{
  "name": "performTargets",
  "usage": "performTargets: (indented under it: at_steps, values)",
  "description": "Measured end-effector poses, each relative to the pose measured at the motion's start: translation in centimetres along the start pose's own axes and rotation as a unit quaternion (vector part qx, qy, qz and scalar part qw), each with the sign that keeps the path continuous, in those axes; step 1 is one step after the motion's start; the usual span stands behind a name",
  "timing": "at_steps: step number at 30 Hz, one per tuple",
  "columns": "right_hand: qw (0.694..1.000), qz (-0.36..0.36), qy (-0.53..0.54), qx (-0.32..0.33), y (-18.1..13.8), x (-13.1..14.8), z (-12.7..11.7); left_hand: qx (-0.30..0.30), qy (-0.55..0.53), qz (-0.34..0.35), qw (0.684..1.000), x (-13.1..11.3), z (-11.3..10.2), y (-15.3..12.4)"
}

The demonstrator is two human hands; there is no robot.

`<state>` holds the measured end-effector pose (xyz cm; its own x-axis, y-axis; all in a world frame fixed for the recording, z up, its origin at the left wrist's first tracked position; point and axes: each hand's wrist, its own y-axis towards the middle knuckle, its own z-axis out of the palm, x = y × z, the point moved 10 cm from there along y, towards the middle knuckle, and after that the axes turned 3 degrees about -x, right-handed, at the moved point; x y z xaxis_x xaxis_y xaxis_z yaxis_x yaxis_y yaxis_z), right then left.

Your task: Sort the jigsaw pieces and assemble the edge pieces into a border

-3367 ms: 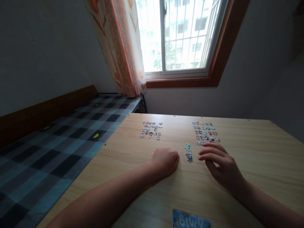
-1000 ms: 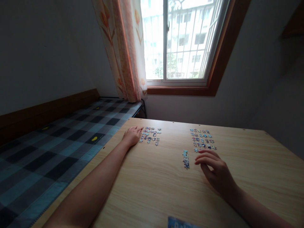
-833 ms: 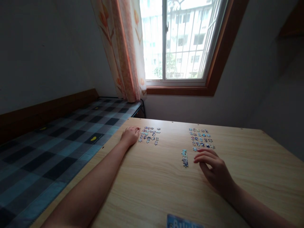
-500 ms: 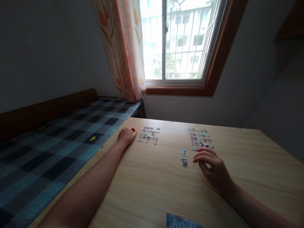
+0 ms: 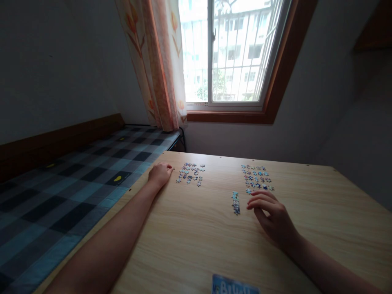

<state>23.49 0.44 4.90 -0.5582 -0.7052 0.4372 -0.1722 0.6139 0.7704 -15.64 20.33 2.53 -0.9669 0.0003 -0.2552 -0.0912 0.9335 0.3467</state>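
Note:
My left hand point(image 5: 159, 173) lies far out on the wooden table point(image 5: 196, 237), fingers curled, pinching what looks like a small puzzle piece just left of the left cluster of loose puzzle pieces point(image 5: 190, 173). My right hand point(image 5: 272, 214) rests on the table with fingers spread and slightly bent, holding nothing. It sits just right of a short joined strip of puzzle pieces point(image 5: 235, 203) and below the right cluster of loose pieces point(image 5: 256, 178).
A blue puzzle box or card point(image 5: 234, 286) lies at the table's near edge. A bed with a checked blue cover point(image 5: 61, 188) runs along the left. Behind the table are a barred window point(image 5: 232, 53) and an orange curtain point(image 5: 156, 65).
My left hand went from a fist by the joined strip out to the left cluster, then drew slightly back to the left with its fingers pinched. My right hand stayed put.

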Motion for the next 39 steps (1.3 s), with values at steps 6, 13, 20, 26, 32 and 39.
performTargets:
  at_steps: [6,13,20,26,32,39]
  values:
    - [1.0,0.006,-0.001,-0.005,0.1,0.0,-0.1,-0.017,-0.084,-0.027,0.996,0.7,-0.3,0.0]
    - [1.0,0.025,0.005,-0.005,0.1,-0.4,0.1,-0.072,-0.242,-0.029,0.967,-2.3,-2.8,0.5]
    - [0.999,0.041,0.0,0.0,0.2,-0.9,0.2,0.138,-0.44,0.146,0.875,-19.5,-3.1,-9.2]
    - [0.998,0.047,-0.023,0.046,0.1,-1.2,1.4,0.223,-0.31,0.207,0.901,-23.5,0.4,-16.2]
    - [0.995,0.033,-0.051,0.078,-0.3,-1.4,2.4,0.216,-0.251,0.227,0.916,-23.9,1.5,-16.8]
    - [0.993,0.027,-0.059,0.101,-0.4,-1.4,3.0,0.174,-0.232,0.263,0.92,-24.4,1.2,-17.1]
